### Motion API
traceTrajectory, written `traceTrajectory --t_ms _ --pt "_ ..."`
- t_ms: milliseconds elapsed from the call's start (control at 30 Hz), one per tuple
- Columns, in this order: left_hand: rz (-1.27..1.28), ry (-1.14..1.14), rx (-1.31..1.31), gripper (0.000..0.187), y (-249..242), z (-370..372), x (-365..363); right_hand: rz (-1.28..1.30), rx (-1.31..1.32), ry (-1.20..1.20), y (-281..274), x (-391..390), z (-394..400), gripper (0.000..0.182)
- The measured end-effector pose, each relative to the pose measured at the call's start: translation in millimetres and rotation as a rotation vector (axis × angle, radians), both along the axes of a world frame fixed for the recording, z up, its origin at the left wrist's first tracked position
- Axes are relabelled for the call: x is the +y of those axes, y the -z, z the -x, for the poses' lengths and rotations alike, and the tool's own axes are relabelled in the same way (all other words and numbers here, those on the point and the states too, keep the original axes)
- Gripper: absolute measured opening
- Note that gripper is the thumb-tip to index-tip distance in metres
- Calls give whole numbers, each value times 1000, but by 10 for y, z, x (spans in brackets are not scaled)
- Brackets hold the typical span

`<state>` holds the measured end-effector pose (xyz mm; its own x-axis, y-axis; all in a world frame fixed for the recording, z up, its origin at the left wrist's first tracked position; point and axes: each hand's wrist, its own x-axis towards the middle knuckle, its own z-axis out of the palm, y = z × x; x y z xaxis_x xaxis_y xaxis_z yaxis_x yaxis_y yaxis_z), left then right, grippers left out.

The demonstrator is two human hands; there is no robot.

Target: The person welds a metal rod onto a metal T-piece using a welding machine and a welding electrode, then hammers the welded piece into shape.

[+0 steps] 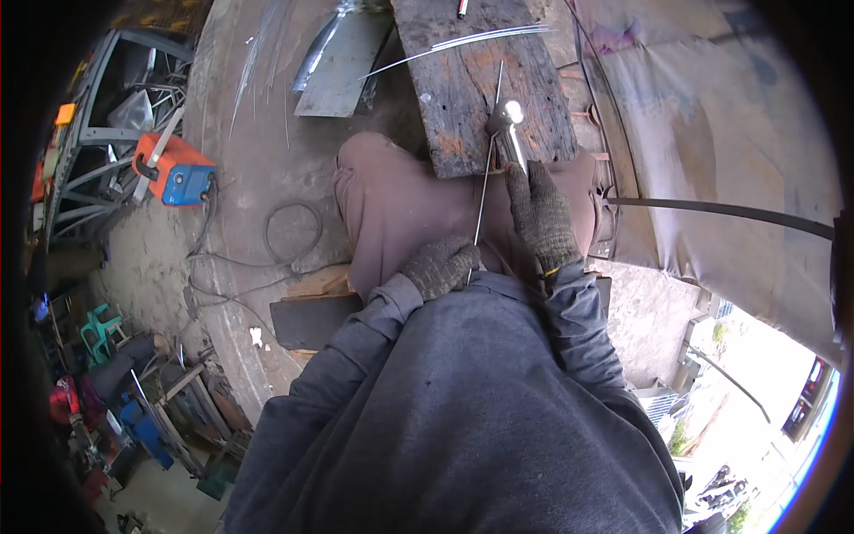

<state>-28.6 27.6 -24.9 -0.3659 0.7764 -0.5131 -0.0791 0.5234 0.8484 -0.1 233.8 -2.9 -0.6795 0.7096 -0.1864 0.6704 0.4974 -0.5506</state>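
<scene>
Gloved in dark knit, my left hand (442,269) is closed around the near end of a thin metal rod (485,191). The rod runs forward from my lap onto a worn wooden board (454,111). My right hand (544,218), also gloved, grips a shiny metal tool (511,142) with a rounded, bright head. That head is over the board, right beside the rod; whether they touch is unclear. Several thin rods (489,38) lie across the board's far part, near a marker-like object (463,9).
Flat metal sheets (342,76) lie left of the board. An orange and blue machine (178,171) with a looped cable (294,230) stands farther left. A dark strip (721,214) extends to the right past a draped sheet (712,116).
</scene>
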Motion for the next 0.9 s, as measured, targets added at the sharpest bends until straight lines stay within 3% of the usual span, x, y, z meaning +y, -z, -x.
traceTrajectory --t_ms 67,100,167,267,433,600,667,733,900 --pt "-55 45 16 24 46 -5 -13 150 148 8 698 200 5 32" --pt "-15 53 28 28 45 3 -11 147 152 11 357 119 35 32" --pt "25 58 36 32 47 5 -22 -42 165 -205 -673 -165 105 31" --pt "56 127 100 37 27 9 -27 131 244 -118 -137 -106 119 30" --pt "115 64 120 37 -237 40 14 125 200 -136 -243 -140 128 30" --pt "21 93 238 26 63 -15 -28 90 220 -192 -265 -54 197 29" --pt "-1 130 274 23 149 -26 -29 65 368 -158 -57 -36 206 35" --pt "-46 10 253 17 153 -77 -26 87 306 -173 -146 -6 271 36" --pt "21 29 228 28 -18 -30 -11 101 242 -164 -164 17 377 37"
